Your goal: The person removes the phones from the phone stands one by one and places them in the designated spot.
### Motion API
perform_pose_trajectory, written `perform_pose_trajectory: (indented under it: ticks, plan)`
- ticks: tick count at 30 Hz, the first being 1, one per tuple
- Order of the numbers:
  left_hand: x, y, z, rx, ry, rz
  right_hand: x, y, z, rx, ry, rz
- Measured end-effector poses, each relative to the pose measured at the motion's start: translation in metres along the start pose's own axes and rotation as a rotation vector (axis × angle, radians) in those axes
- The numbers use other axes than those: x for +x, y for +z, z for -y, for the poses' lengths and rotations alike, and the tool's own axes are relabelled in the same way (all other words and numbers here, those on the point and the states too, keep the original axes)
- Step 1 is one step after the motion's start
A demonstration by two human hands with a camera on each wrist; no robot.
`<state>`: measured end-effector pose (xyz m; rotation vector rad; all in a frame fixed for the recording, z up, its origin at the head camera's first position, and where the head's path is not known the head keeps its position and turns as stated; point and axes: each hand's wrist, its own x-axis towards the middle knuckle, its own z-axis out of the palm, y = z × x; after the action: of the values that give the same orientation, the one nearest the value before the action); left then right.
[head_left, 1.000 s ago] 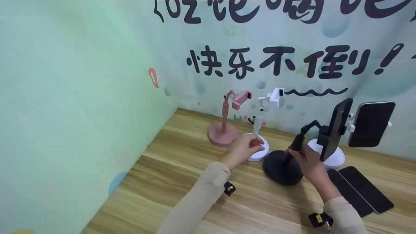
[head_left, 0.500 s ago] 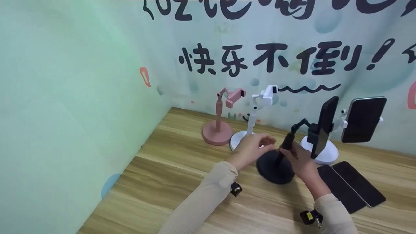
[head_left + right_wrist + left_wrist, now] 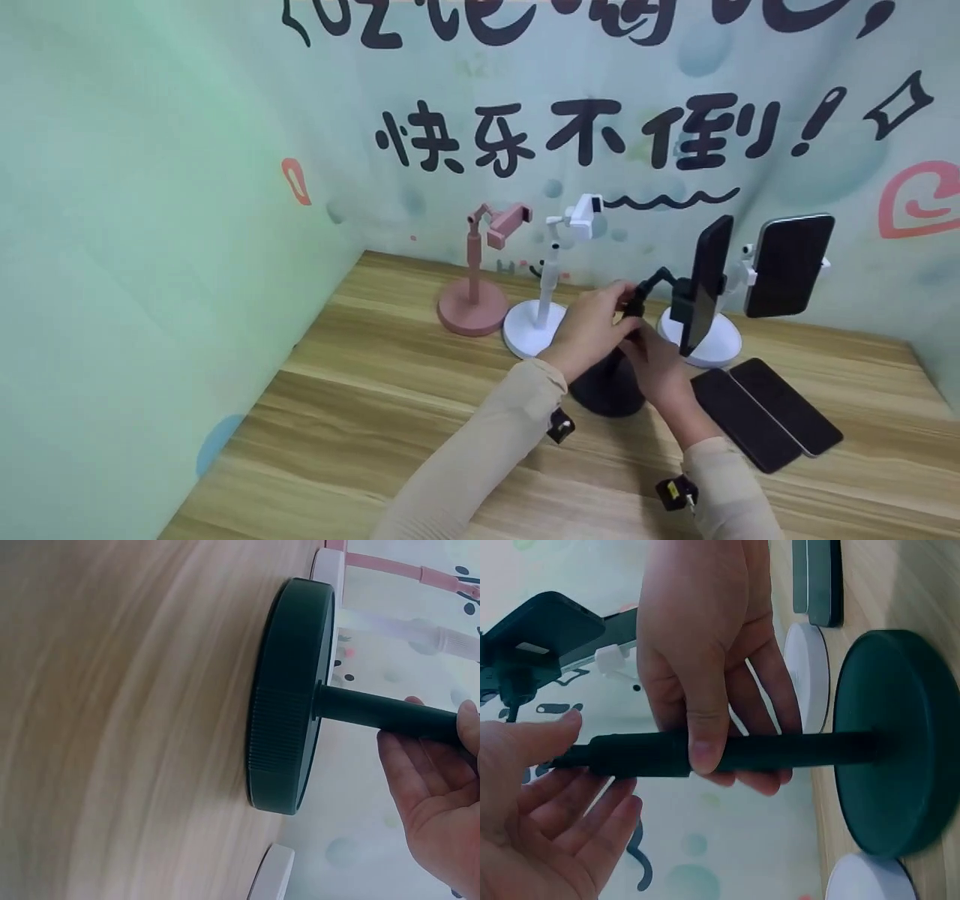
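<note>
A black phone stand (image 3: 611, 394) stands upright on its round base, and its clamp bears a dark phone (image 3: 709, 281) seen nearly edge-on. My right hand (image 3: 660, 367) grips the stand's stem; in the left wrist view its thumb lies where the thicker sleeve (image 3: 641, 755) meets the thinner pole. Higher up, my left hand (image 3: 589, 330) holds the thin part above the sleeve between thumb and fingers (image 3: 592, 821). In the right wrist view the ridged base (image 3: 289, 697) sits on the table, with the right hand's fingers under the pole.
To the left stand a pink phone stand (image 3: 472, 307) and a white one (image 3: 529, 330), both without phones. Behind on the right, another white stand (image 3: 716, 341) carries a phone (image 3: 790, 266). Two dark flat phones (image 3: 784, 405) lie on the wooden table (image 3: 337, 435). A printed cloth hangs behind.
My left hand has moved right from near the white stand's base to the black stand's upper stem and taken hold. My right hand keeps its grip. The head view has turned right.
</note>
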<state>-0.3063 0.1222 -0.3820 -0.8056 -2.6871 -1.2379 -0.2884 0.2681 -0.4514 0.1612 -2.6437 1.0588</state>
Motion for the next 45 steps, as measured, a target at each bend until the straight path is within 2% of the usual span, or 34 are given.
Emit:
perform_pose_trajectory:
  ticks: [9,18,26,29,32,35,38,41,45]
  plan:
    - [0.008,0.009,0.007,0.02,-0.055,0.009,-0.001,0.004,-0.001,0.002,0.038,-0.001]
    - [0.008,0.009,0.006,-0.001,-0.027,0.016,-0.004,0.005,0.0,0.023,0.016,-0.061]
    - [0.008,0.01,0.007,0.006,-0.01,-0.003,-0.004,0.009,0.002,0.043,0.057,-0.062]
    - [0.008,0.01,0.006,-0.002,-0.023,0.005,-0.007,0.007,0.001,0.12,0.054,-0.043]
    - [0.011,0.008,0.003,0.034,-0.031,0.012,-0.012,0.0,0.0,0.203,0.051,-0.058]
    - [0.012,0.003,-0.001,0.087,-0.037,0.034,-0.021,-0.013,0.0,0.284,0.112,-0.106]
    - [0.008,-0.005,-0.009,0.122,-0.038,0.041,-0.027,-0.028,0.005,0.455,0.179,-0.204]
    - [-0.002,-0.018,-0.019,0.137,-0.03,0.003,-0.034,-0.043,0.014,0.6,0.199,-0.313]
    - [-0.018,-0.032,-0.038,0.132,0.024,-0.077,-0.042,-0.058,0.025,0.742,0.169,-0.371]
